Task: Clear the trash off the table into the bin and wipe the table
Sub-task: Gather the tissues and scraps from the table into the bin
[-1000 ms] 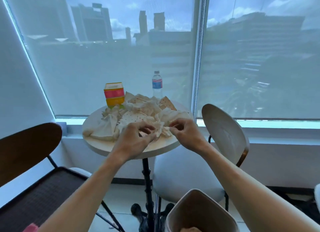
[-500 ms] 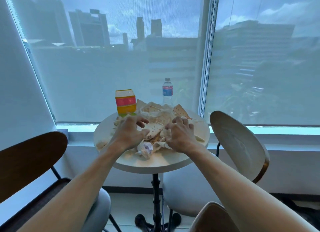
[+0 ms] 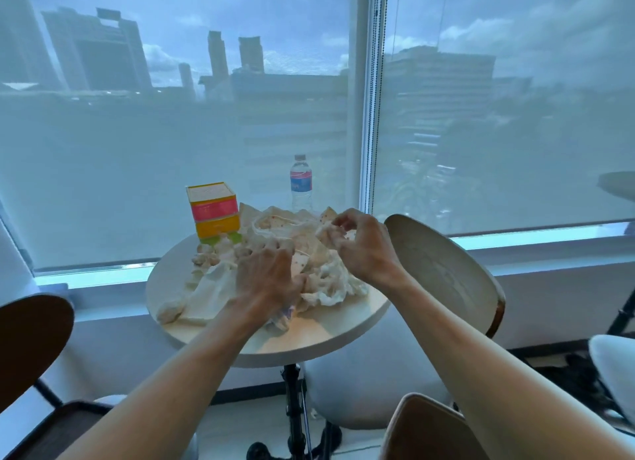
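1. Desk (image 3: 309, 342): I see a round pale top on a dark pedestal; its far edge is hidden behind the litter.
2. Trash pile (image 3: 275, 232): crumpled napkins and wrappers heaped from the desk's centre out to 9 o'clock; single pieces are hard to tell apart.
3. Left hand (image 3: 266, 274): at the pile's centre, fingers curled down into the paper, fingertips buried.
4. Right hand (image 3: 360, 246): at 2 o'clock, pinching a crumpled white scrap lifted off the pile.
5. Box (image 3: 213, 212): yellow and pink, at 11 o'clock; its base is screened by litter.
6. Water bottle (image 3: 301, 182): at 12 o'clock, bottom hidden.
7. Bin (image 3: 426, 425): only a rim, cut off by the lower frame edge.
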Action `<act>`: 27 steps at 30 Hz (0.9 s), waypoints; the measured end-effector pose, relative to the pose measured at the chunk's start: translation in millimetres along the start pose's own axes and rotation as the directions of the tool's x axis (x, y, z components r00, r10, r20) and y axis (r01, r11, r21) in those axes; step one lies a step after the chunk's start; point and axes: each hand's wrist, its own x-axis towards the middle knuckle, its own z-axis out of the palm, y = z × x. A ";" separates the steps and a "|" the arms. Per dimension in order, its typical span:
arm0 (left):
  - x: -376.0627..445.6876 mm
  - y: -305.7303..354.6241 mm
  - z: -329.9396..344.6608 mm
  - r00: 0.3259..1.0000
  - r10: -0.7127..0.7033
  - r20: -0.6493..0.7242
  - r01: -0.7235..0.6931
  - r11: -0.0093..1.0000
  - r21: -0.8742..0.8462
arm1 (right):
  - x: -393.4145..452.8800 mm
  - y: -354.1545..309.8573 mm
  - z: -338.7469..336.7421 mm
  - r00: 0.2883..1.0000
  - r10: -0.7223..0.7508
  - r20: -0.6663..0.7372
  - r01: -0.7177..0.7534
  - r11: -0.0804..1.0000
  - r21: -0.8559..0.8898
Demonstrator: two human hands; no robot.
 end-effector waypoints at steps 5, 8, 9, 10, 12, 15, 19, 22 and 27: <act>3.9 1.3 -4.1 0.992 0.048 -0.115 -0.049 0.999 -0.013 | -6.0 14.1 -18.0 0.992 0.091 -0.082 -0.084 0.993 0.087; 7.6 -2.3 -13.2 0.977 0.070 -0.202 -0.083 0.995 -0.056 | -16.0 27.8 -28.2 0.984 0.139 -0.107 -0.121 0.980 0.160; 8.9 -4.2 -17.4 0.968 0.072 -0.239 -0.091 0.993 -0.069 | -20.5 32.9 -30.6 0.981 0.156 -0.116 -0.135 0.976 0.174; 10.5 -5.6 -21.5 0.958 0.072 -0.276 -0.097 0.992 -0.077 | -25.0 39.0 -32.7 0.977 0.173 -0.125 -0.149 0.972 0.182; 12.2 -6.1 -31.1 0.936 0.056 -0.347 -0.094 0.991 -0.096 | -34.0 52.5 -36.7 0.969 0.211 -0.130 -0.181 0.960 0.213; 11.8 0.2 -45.5 0.900 0.009 -0.436 -0.090 0.982 -0.167 | -49.7 74.3 -42.5 0.958 0.268 -0.101 -0.232 0.933 0.275; 6.5 11.4 -61.9 0.838 -0.053 -0.542 -0.105 0.961 -0.256 | -75.5 101.2 -48.1 0.947 0.314 -0.062 -0.279 0.905 0.321; 0.5 25.5 -68.6 0.813 -0.093 -0.574 -0.112 0.943 -0.312 | -95.7 125.4 -52.5 0.940 0.340 0.005 -0.326 0.898 0.296; -19.5 59.5 -61.4 0.879 -0.183 -0.440 -0.118 0.811 -0.573 | -123.1 167.3 -50.5 0.894 0.428 0.134 -0.448 0.870 0.207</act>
